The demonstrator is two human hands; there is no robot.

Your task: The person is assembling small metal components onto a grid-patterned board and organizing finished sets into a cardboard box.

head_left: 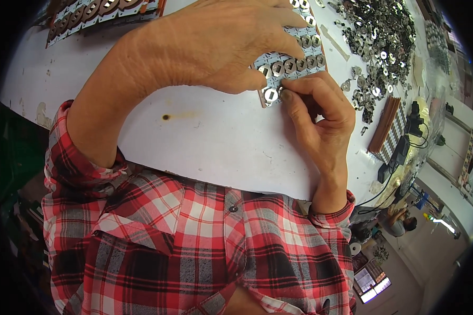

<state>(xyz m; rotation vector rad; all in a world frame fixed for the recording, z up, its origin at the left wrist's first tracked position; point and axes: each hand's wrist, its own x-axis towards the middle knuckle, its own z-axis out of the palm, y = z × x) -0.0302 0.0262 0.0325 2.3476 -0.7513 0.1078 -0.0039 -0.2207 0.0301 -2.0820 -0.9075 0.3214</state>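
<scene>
A pale blue circuit board panel (274, 82) lies at the upper middle of the table, set with rows of small round metal clips (290, 66) with holes in their centres. My left hand (210, 44) stretches over the panel with fingers apart, covering its left part; the thumb tip rests near the clips. At the panel's near edge, my right hand (323, 107) pinches a small metal clip (280, 95) between thumb and forefinger, mostly hidden by the fingertips. Just left of that pinch sits another shiny clip (270, 95).
A heap of loose metal clips (381, 42) spreads over the table's far right. A stack of brown-edged panels (386, 126) stands below it, beside black adapters and cables (401, 149). More filled panels (97, 16) lie at upper left. Another person (397, 223) is in the background.
</scene>
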